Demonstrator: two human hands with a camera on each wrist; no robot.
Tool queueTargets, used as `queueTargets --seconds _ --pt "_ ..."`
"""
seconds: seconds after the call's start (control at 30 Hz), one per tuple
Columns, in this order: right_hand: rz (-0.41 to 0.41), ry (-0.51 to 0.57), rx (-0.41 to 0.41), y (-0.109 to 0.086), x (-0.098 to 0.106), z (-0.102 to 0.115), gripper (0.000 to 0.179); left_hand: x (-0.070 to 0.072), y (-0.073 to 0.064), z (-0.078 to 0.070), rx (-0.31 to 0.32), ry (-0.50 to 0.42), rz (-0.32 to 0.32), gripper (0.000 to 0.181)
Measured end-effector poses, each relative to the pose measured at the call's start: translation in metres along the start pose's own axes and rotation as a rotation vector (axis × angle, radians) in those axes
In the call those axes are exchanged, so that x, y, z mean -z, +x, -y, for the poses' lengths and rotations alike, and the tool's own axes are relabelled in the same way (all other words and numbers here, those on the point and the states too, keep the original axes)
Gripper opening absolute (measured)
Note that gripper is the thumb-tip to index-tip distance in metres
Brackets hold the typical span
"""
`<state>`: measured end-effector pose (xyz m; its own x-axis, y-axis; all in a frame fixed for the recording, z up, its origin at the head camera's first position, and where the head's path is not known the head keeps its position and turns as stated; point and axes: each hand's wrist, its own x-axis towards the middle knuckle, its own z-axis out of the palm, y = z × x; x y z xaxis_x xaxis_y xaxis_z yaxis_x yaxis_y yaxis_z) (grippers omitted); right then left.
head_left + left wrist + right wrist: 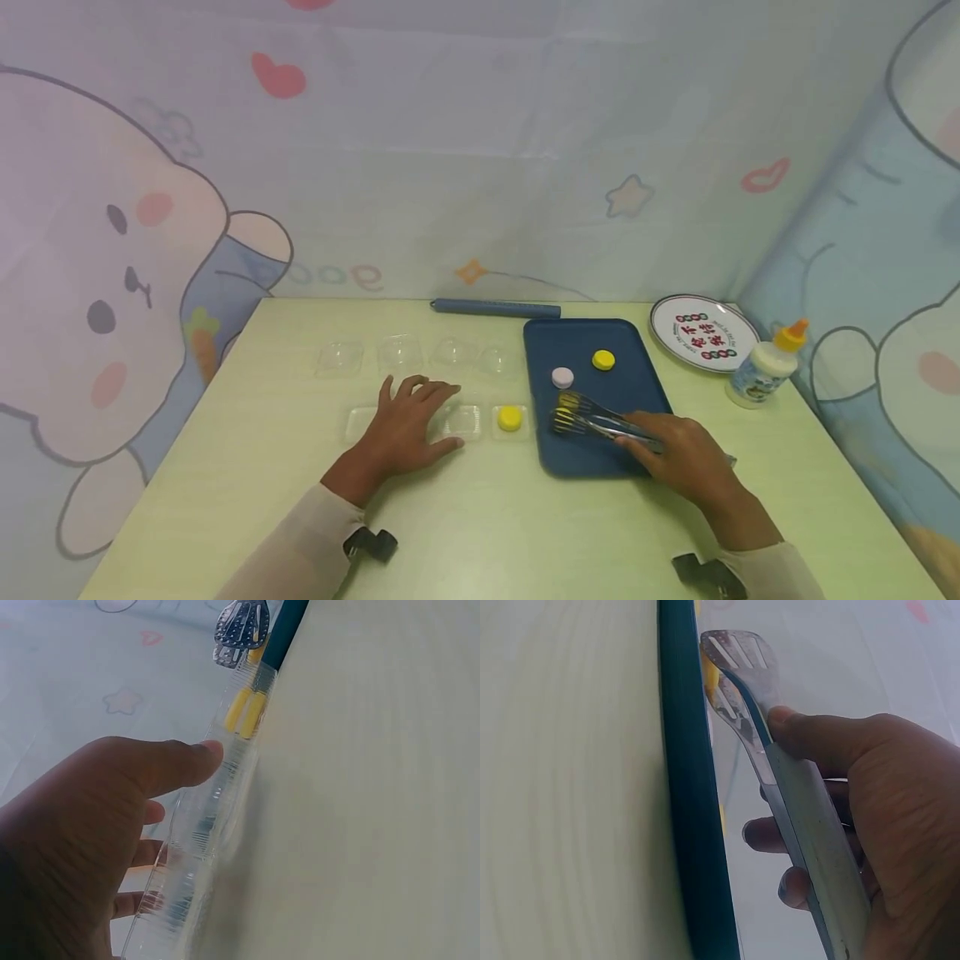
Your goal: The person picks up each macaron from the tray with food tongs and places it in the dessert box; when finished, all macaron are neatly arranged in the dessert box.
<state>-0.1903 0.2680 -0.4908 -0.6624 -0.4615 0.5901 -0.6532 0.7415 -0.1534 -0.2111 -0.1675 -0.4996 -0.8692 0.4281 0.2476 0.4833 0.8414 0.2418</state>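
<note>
My right hand [686, 458] grips metal tongs [611, 425] with slotted heads over the blue tray [600, 467]. Between those heads sits a yellow round piece, like a macaron [710, 675]. Another yellow round piece [603, 360] and a pale pink one [562, 377] lie on the tray. To the left, my left hand [405, 429] spreads loosely over a row of clear plastic boxes [461, 421]. Its thumb [199, 761] is at the near side of the row, fingers on the far side; firm contact is unclear. The rightmost box holds a yellow round piece [509, 418].
Clear domed lids [400, 354] line up behind the boxes. A grey-blue bar [495, 308] lies along the back edge. Right of the tray are a printed white plate [703, 333] and a bottle with an orange tip [763, 371]. A patterned curtain [480, 167] stands behind the table.
</note>
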Motion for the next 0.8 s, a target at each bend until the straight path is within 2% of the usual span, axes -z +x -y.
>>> queueTargets --seconds 0.23,0.6,0.8 --pt "-0.015 -0.020 0.011 0.004 0.001 -0.001 0.038 0.004 0.000 0.001 -0.028 -0.037 -0.011 0.074" --pt "-0.052 -0.010 0.060 0.023 0.002 -0.002 0.037 0.002 -0.001 0.006 -0.022 -0.046 -0.029 0.075" --pt "-0.021 0.039 0.088 0.040 -0.004 0.012 0.037 0.003 -0.003 0.007 -0.008 -0.054 -0.042 0.075"
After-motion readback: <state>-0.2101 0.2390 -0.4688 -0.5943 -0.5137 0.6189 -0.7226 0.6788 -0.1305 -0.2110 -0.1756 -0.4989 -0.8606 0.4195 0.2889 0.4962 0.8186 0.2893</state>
